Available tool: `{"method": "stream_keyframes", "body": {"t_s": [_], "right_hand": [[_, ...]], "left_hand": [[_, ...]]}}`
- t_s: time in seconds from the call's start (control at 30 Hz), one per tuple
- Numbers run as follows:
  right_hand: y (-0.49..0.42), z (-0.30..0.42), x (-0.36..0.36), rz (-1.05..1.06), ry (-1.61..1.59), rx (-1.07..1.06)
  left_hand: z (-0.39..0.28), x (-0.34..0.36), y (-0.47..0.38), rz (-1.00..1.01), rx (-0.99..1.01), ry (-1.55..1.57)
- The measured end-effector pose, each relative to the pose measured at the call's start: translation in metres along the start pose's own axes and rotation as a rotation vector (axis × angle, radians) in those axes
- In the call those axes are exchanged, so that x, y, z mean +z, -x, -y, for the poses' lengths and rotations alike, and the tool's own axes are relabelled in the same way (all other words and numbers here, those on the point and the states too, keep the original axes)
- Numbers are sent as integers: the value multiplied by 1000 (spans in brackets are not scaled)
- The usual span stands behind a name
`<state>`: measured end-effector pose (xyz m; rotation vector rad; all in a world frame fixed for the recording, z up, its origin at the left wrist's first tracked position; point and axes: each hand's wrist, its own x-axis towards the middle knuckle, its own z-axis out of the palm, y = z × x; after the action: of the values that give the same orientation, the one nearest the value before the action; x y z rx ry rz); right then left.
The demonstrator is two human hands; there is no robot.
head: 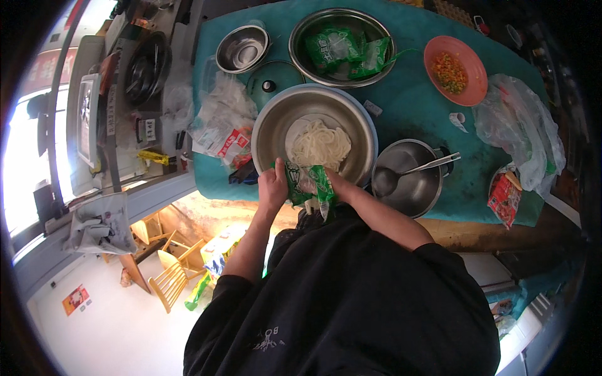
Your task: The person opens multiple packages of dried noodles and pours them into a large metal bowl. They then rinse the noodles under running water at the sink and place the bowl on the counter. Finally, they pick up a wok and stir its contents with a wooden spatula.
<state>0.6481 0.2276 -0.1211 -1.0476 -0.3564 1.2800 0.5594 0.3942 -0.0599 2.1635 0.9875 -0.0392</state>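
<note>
Between my two hands is a green-and-clear plastic noodle packet [308, 184], held at the near rim of a large steel basin [268, 117]. My left hand [273, 185] grips its left side with the thumb pointing up. The right side is in my right hand [339, 184], whose fingers are partly hidden by the packet. A pile of thick white noodles [321, 144] lies in the basin. Behind it, more green packets [336, 49] fill part of a second steel bowl [297, 61]. To the right, a steel ladle [388, 181] rests in a steel pot [421, 197].
A pink bowl of diced vegetables [479, 89], a clear plastic bag [522, 127] and a red packet [504, 202] stand at the right. Left are small steel bowls [242, 49], a glass lid [275, 77] and plastic bags [221, 113]. Wooden chairs [171, 282] stand below the table.
</note>
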Motion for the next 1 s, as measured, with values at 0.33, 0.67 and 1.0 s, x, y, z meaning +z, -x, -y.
{"method": "stream_keyframes", "body": {"t_s": [0.33,0.67,1.0], "right_hand": [[15,17,-17,52,-438,233],[-3,2,-4,81,-312,53],[5,54,-4,109,-229,77]], "left_hand": [[-22,-24,9,442,-215,1205],[-45,-33,20,273,99,498],[-7,-37,40,638,22,730]]}}
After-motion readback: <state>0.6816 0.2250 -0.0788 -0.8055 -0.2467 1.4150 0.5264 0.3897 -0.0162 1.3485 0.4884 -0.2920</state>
